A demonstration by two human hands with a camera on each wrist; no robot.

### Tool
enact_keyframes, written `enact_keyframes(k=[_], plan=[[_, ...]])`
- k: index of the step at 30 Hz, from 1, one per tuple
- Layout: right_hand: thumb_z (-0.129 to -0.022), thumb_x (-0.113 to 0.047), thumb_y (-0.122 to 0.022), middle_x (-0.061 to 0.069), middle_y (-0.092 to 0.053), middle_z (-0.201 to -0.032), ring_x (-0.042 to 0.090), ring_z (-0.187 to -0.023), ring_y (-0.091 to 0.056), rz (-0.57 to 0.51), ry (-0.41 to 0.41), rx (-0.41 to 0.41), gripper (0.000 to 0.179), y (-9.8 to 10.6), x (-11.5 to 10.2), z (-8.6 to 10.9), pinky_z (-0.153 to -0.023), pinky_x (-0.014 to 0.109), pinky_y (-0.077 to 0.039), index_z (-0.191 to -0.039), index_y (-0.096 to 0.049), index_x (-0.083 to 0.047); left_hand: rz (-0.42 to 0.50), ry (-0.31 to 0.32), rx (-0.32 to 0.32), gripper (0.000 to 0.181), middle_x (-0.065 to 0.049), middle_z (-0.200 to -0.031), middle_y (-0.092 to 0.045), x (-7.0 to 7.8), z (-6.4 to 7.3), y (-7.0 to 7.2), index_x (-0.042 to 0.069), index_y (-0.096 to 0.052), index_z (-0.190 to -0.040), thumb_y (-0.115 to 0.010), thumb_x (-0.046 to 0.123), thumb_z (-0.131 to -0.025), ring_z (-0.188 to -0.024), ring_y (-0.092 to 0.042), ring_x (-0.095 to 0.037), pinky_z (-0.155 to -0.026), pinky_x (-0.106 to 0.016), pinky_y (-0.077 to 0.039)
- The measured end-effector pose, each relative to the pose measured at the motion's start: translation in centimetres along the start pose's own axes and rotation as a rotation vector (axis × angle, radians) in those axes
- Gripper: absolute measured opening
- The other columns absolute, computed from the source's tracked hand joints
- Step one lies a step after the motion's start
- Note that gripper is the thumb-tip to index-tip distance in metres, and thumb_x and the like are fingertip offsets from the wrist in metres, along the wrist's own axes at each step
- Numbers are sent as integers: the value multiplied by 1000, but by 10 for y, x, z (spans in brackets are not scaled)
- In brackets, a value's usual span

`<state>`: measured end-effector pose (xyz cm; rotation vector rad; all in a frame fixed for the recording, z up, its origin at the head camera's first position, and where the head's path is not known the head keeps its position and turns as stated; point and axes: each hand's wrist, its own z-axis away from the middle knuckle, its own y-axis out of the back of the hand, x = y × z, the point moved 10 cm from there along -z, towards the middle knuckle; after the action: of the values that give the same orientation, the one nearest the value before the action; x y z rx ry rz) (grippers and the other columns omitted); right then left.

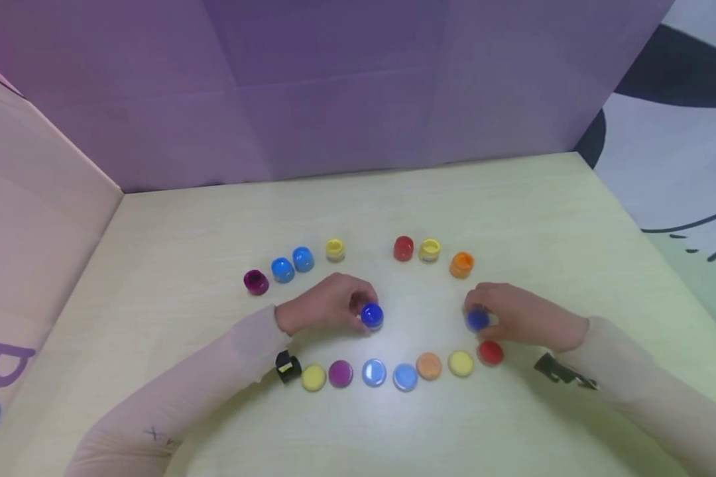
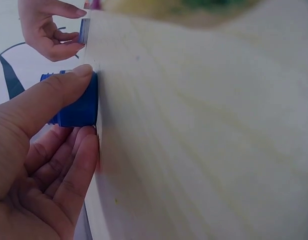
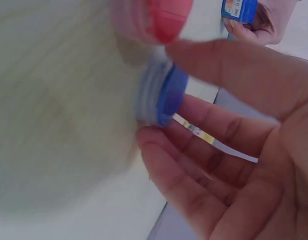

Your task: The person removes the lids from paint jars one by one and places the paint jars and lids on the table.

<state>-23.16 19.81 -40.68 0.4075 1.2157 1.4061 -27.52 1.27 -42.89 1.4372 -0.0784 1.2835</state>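
Note:
My left hand (image 1: 328, 303) grips a small dark blue paint jar (image 1: 372, 317) between thumb and fingers, at the middle of the table. The left wrist view shows this jar (image 2: 79, 102) with its base at the tabletop and its threaded neck bare. To the right, my right hand (image 1: 518, 316) pinches a blue jar lid (image 1: 477, 320) by its edge. Close up in the right wrist view, the lid (image 3: 174, 95) is blurred, with a clear rim, and lies low over the table. A red lid (image 1: 490, 353) lies just in front of the right hand.
Uncapped jars stand in an arc behind the hands: purple (image 1: 256, 282), light blue (image 1: 283, 270), yellow (image 1: 335, 250), red (image 1: 403, 248) and orange (image 1: 462, 265). Several lids, among them a purple lid (image 1: 341, 373) and an orange lid (image 1: 429, 366), lie nearer. A purple wall panel (image 1: 346, 126) borders the table's back.

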Motion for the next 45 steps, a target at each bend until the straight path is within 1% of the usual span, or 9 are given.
enact_keyframes(k=[5, 9, 14, 20, 25, 30, 34, 38, 45], plan=[[-74, -21, -79, -4, -61, -100, 13, -88, -54, 11, 19, 26, 39, 6, -10, 1, -82, 34, -51, -109, -64, -13, -12, -10, -5, 31, 11, -87, -62, 2, 0, -1, 18, -66, -103, -80, 17, -75, -82, -56, -10, -76, -22, -49], [-77, -23, -77, -2, -62, -105, 15, -91, -56, 21, 89, 48, 40, 10, -34, -3, -82, 35, -51, -113, -63, -12, -36, -29, 0, 33, 10, -88, -61, 6, 2, 0, 17, -65, -105, -79, 18, -76, -83, -55, -10, -76, -22, -48], [-79, -24, -76, -2, -62, -105, 15, -92, -58, 54, 198, 45, 41, 3, -67, -20, -82, 32, -51, -115, -62, -13, -55, -41, -7, 37, 10, -90, -61, 11, 6, 0, 16, -64, -108, -80, 19, -75, -84, -55, -9, -77, -22, -48], [-80, -22, -75, 2, -61, -115, 17, -104, -58, 69, 294, 70, 47, -4, -96, -45, -90, 32, -48, -122, -59, -10, -55, -24, -6, 39, 9, -91, -62, 6, 9, 2, 15, -64, -109, -81, 20, -74, -85, -56, -9, -78, -22, -48], [-81, -23, -75, 1, -61, -117, 16, -107, -57, 42, 301, 69, 48, -5, -111, -56, -93, 32, -47, -123, -58, -12, -37, -22, 13, 39, 7, -97, -64, 5, 14, 6, 14, -64, -109, -80, 19, -74, -88, -57, -9, -82, -23, -48], [-81, -22, -74, -3, -62, -109, 12, -100, -58, 12, 300, 56, 44, -9, -122, -63, -89, 29, -48, -121, -58, -12, -20, -18, 44, 40, 5, -101, -65, 4, 18, 13, 14, -64, -109, -81, 15, -73, -90, -58, -9, -82, -23, -49], [-82, -21, -74, -6, -61, -100, 9, -90, -55, -12, 258, 31, 42, -14, -126, -69, -85, 27, -48, -120, -59, -14, -19, -22, 54, 40, 4, -100, -65, 1, 18, 15, 13, -64, -108, -81, 15, -72, -89, -58, -8, -80, -22, -49], [-81, -19, -75, -6, -60, -95, 10, -85, -54, 2, 240, 19, 40, -16, -129, -73, -82, 27, -47, -118, -60, -14, -13, -41, 58, 38, 5, -98, -65, -1, 17, 15, 13, -65, -107, -81, 15, -72, -88, -58, -8, -80, -21, -49], [-82, -17, -74, -6, -58, -91, 11, -82, -53, 12, 252, 17, 35, -14, -128, -80, -79, 27, -47, -114, -62, -14, -17, -51, 67, 38, 4, -99, -66, -1, 19, 19, 12, -65, -108, -81, 15, -74, -89, -59, -10, -81, -22, -49]])
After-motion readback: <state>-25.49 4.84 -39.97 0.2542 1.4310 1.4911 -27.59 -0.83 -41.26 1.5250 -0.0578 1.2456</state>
